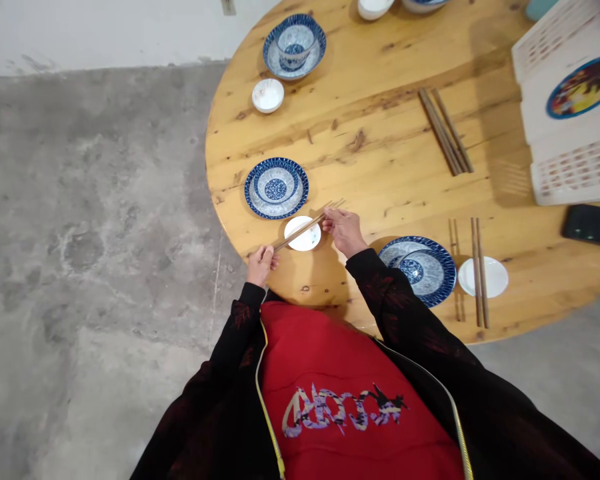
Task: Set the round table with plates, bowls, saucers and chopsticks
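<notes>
A pair of brown chopsticks (300, 232) spans a small white bowl (305, 241) near the table's left edge. My left hand (261, 263) is closed on their lower left end. At the upper right end, the fingers of my right hand (344, 230) pinch them. Whether the sticks touch the bowl's rim, I cannot tell. Just beyond the small bowl sits a blue-patterned bowl (275, 185) on a matching plate (249, 188). By my right forearm stands another blue-patterned plate (447, 280) with a bowl (414, 270) on it, partly covered by my sleeve.
Chopsticks (480, 273) lie across a white bowl (497, 277) to the right. More chopsticks (443, 133) lie mid-table. A white plastic basket (555, 150) and a black phone-like object (593, 225) are at the right. Another plate (270, 57) and a white bowl (268, 95) stand farther off.
</notes>
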`<state>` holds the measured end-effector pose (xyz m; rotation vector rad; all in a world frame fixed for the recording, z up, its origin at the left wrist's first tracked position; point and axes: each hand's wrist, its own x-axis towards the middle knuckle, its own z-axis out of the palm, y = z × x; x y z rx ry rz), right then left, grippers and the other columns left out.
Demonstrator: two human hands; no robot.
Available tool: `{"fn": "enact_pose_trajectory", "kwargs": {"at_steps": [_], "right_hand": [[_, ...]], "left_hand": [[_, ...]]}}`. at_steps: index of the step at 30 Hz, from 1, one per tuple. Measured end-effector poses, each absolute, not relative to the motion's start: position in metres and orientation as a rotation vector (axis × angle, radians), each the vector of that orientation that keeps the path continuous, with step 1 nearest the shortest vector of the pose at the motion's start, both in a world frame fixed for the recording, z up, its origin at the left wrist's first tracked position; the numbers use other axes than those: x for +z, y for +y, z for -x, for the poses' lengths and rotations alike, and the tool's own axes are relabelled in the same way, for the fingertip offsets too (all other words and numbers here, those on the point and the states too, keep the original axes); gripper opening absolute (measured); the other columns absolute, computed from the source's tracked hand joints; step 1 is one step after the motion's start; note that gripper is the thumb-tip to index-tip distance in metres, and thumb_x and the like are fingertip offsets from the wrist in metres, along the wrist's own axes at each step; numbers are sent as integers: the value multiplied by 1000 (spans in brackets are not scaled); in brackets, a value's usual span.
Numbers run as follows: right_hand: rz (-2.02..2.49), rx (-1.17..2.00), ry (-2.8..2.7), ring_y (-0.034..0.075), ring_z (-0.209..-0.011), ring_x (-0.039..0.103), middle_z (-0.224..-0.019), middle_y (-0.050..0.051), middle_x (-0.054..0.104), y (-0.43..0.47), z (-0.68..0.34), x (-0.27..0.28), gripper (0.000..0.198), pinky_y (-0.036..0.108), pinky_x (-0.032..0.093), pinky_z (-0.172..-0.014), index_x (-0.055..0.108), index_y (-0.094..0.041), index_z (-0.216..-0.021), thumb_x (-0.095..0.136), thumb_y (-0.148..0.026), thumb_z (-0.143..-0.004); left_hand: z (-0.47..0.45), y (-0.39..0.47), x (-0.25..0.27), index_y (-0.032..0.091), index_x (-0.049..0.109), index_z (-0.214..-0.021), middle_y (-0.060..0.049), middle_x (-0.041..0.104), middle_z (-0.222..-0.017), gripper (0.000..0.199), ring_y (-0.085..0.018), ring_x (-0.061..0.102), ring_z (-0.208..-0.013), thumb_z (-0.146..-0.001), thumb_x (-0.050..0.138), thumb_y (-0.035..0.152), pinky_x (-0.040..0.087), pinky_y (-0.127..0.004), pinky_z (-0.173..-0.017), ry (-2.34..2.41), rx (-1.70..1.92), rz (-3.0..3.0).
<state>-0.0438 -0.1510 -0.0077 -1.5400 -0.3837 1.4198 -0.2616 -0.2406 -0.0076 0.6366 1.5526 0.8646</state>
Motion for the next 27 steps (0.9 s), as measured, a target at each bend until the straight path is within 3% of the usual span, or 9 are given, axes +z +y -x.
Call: {"fn": "enact_pose_trajectory", "kwargs": {"at_steps": [8,12,17,23,27], "right_hand": [[1536,1382,-347,6,-51,55,-65,0,65,-159,37,-6,28,15,47,-48,64,-15,-73,83,-31,-85],[1574,1302,-279,7,-47,52,-58,-1,60,-163,35,6,32,17,43,-45,60,-16,-68,78,-32,-89],[1565,1088,-217,8,-45,51,-55,-5,55,-148,11,23,37,19,42,-42,51,-20,-65,77,-37,-86],[1587,886,-344,7,-48,53,-64,-2,62,-105,-62,50,19,17,43,-44,57,-18,-73,67,-22,-88],[1842,732,-576,12,-56,61,-70,2,66,-74,-125,50,11,20,48,-50,61,-16,-74,61,-15,-86]], "left_hand": [[271,-243,-11,19,58,-80,-3,70,-71,34,-11,62,-55,-94,59,50,48,-22,-54,1638,815,-786],[286,-243,-10,20,64,-84,-4,71,-70,36,-17,66,-63,-94,50,51,53,-26,-60,1755,785,-1013],[310,-230,-3,22,63,-84,-6,75,-83,32,-19,70,-71,-93,45,46,55,-30,-67,1920,806,-1092],[296,-215,41,22,67,-96,-5,76,-93,33,-18,72,-77,-96,45,46,55,-32,-77,2033,936,-1270],[255,-211,65,22,68,-95,-4,76,-88,35,-18,71,-74,-98,44,46,56,-30,-76,1906,972,-1430]]}}
